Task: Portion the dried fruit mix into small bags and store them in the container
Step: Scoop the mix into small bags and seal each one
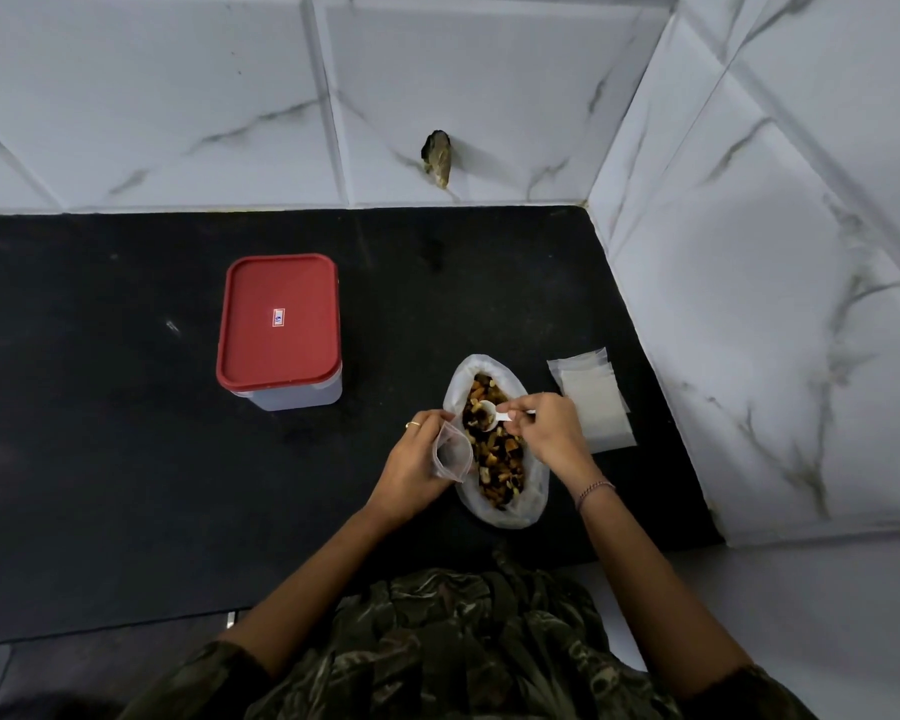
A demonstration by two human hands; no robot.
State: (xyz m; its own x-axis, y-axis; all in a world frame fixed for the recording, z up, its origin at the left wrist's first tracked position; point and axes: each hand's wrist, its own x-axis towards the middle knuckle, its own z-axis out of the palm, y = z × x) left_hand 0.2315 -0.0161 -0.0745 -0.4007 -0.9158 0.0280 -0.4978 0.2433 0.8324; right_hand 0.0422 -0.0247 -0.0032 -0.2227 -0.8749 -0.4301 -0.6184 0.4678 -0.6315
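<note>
Gripping spoon (489, 409), right hand (547, 431) hides its handle; small bag's (452, 453) inside unclear

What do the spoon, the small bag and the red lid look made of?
The spoon looks like white plastic, matte and thin. The small bag is clear plastic film, see-through and creased. The red lid seems moulded plastic, smooth with rounded corners.
</note>
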